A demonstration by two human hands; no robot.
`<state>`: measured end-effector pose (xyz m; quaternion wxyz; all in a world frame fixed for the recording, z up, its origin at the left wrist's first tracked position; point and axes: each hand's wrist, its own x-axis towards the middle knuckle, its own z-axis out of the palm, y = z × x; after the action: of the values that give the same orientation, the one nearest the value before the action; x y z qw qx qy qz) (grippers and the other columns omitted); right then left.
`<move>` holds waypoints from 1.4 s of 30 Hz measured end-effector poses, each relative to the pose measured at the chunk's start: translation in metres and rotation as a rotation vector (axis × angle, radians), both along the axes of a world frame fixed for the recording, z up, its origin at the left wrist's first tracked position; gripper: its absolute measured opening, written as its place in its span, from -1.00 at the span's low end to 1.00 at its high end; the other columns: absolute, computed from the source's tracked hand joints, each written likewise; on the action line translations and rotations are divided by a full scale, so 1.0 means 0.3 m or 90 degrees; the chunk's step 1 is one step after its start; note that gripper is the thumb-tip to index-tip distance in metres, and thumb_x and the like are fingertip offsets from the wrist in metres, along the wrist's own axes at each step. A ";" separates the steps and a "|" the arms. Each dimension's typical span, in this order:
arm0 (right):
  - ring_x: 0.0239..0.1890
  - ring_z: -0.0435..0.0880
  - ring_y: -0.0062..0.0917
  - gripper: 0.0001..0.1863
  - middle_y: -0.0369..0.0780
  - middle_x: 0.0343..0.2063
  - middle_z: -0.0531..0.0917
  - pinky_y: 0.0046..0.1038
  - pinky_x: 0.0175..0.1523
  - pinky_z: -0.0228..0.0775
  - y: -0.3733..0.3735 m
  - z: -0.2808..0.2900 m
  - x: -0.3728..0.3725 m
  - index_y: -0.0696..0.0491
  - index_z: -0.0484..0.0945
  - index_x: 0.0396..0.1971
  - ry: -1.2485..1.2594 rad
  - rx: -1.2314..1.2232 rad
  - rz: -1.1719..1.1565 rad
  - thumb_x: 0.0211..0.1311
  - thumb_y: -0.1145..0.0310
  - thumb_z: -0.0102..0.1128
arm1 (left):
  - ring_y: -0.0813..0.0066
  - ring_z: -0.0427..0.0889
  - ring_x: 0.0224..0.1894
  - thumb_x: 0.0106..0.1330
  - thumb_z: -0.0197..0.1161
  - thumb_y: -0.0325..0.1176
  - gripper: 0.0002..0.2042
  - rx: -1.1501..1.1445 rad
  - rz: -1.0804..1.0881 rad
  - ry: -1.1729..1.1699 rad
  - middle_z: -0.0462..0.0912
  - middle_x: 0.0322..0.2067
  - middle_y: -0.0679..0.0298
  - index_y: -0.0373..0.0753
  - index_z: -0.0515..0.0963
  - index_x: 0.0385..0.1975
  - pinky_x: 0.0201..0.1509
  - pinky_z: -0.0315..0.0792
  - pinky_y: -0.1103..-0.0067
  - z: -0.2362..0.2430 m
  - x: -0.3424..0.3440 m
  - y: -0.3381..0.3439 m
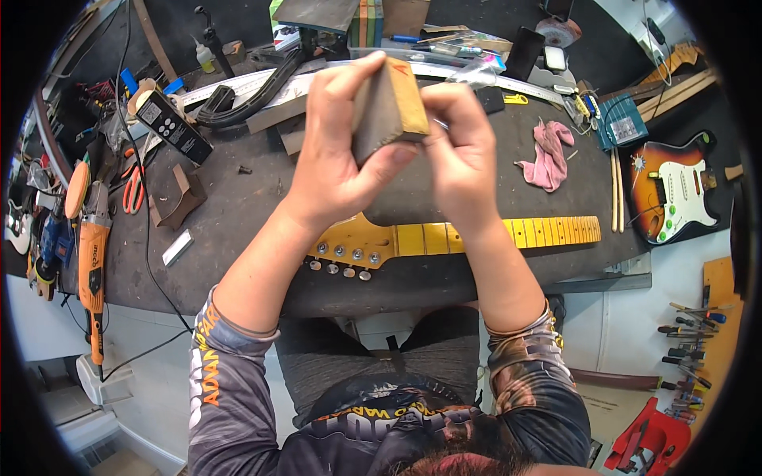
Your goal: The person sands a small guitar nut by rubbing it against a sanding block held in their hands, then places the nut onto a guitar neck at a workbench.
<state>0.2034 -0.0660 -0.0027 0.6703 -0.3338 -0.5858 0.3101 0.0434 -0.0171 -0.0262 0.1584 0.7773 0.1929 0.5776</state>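
Note:
My left hand (329,147) grips a sanding block (407,103), holding it up over the bench. The block has a dark grey face and a yellow wooden edge with a red mark, and it stands tilted. Close to the block's right side is my right hand (464,151), its fingers curled together. A small shiny bit shows at those fingertips, too small to name. Below both hands a guitar neck (548,232) lies across the bench, its headstock (357,239) with tuners to the left and its fretboard facing up. My right forearm covers part of it.
An orange angle grinder (93,262) hangs at the left edge, near red-handled pliers (133,190). A pink cloth (548,155) and a sunburst guitar body (671,190) lie to the right. Behind are a black hose (262,99) and a phone (525,52). Cables cross the left side.

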 end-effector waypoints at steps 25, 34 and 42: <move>-0.18 0.61 -0.34 -0.87 -0.22 -0.30 0.66 -0.30 0.11 0.40 0.022 -0.041 0.038 0.10 0.61 -0.15 -0.149 0.064 -0.079 0.33 0.55 0.24 | 0.07 0.44 0.22 0.31 0.47 0.11 -0.12 0.019 -0.002 -0.014 0.41 0.18 0.02 -0.26 0.27 0.50 0.40 0.33 0.25 -0.013 0.009 0.010; -0.19 0.62 -0.28 -0.89 -0.22 -0.32 0.68 -0.26 0.18 0.35 0.032 -0.040 0.026 0.08 0.62 -0.16 -0.193 0.096 -0.059 0.36 0.48 0.27 | 0.10 0.44 0.24 0.33 0.47 0.06 -0.13 0.015 0.021 0.007 0.40 0.20 0.04 -0.27 0.24 0.51 0.40 0.34 0.25 -0.020 0.008 0.004; -0.23 0.63 -0.43 -0.86 -0.34 -0.38 0.67 -0.27 0.25 0.22 0.027 -0.011 0.059 0.01 0.64 -0.19 -0.346 0.162 -0.139 0.27 0.47 0.30 | 0.11 0.42 0.28 0.36 0.45 0.13 -0.14 -0.004 0.017 -0.011 0.43 0.22 0.05 -0.26 0.29 0.50 0.43 0.32 0.24 -0.002 -0.003 0.006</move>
<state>0.2212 -0.0579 -0.0061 0.5548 -0.3786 -0.7384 0.0599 0.0426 -0.0153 -0.0269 0.1551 0.7692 0.2038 0.5855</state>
